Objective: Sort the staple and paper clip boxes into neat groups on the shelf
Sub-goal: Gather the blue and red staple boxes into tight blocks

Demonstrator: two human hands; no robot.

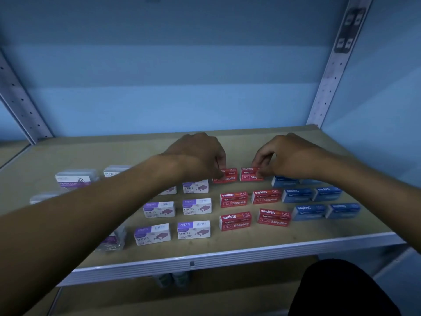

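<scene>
Hands are both on the back row of the red group: our left hand (200, 156) pinches the back-left red box (226, 175), our right hand (284, 156) pinches the back-right red box (250, 174), fingers curled onto each, hands apart with a gap between the two boxes. Both boxes sit on the shelf (227, 256), so we read this as squaring up the last red row, not a carry. Layout looks nearly sorted: purple-and-white staple boxes (197, 207) in the middle-left, red staple boxes (234, 199) in the centre, blue staple boxes (297, 195) at right, clear paper clip boxes (75, 179) far left, partly behind our left forearm. Front-right red box (274, 217) sits slightly skewed. Next move likely needs the two back boxes lined up with the columns in front, then a nudge on that skewed one; we can't tell how tidy the paper clip group is.
</scene>
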